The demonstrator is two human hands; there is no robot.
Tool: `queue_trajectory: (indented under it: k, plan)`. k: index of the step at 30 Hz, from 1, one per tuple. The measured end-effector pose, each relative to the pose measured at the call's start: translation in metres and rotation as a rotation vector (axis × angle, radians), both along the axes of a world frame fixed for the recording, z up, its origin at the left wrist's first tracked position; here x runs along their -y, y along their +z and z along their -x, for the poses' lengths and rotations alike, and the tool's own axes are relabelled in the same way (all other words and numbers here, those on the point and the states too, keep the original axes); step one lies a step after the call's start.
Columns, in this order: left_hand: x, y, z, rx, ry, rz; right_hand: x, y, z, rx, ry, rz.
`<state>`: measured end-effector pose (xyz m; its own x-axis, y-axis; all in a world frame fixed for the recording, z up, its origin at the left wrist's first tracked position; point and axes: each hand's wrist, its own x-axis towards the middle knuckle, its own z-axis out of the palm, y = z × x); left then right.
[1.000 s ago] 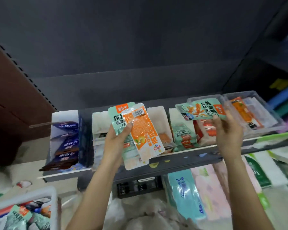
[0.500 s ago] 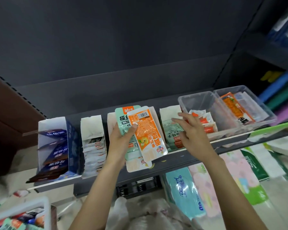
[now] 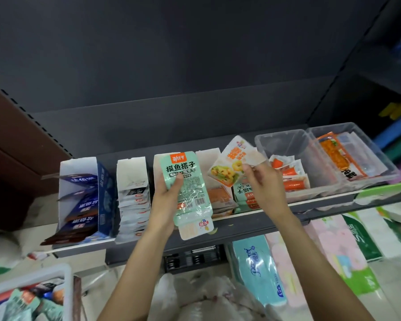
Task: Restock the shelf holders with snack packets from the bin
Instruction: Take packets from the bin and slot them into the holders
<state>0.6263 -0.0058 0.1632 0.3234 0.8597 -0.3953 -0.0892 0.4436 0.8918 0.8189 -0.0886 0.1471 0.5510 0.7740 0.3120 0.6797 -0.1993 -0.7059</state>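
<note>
Packets partly stocked: right hand point(image 3: 262, 181) pinches an orange packet point(image 3: 231, 165) over the holders point(image 3: 208, 179); left hand point(image 3: 166, 200) grips a green packet point(image 3: 185, 188). The bin point(image 3: 63, 288) holds more.

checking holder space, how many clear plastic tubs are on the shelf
2: one clear tub right of the right hand, holding orange-and-white packets; the other clear tub beside it at the shelf's right end.

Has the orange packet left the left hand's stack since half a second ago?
Yes. The right hand now holds the orange packet rightward, above the white cardboard holder.
</note>
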Motion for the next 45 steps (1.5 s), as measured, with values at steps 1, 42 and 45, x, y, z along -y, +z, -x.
queue_trajectory:
  k: [1, 42, 45]
  plan:
    - [-0.002, 0.001, 0.002, -0.003, 0.017, -0.024, -0.002, -0.005, 0.0, 0.072, 0.058, 0.039]
    - [-0.017, 0.031, -0.041, 0.009, -0.199, -0.089, 0.008, 0.042, 0.023, -1.275, -0.258, -0.237]
    - [-0.021, 0.033, -0.032, -0.098, -0.221, -0.264, 0.015, 0.038, 0.02, -1.302, -0.267, -0.217]
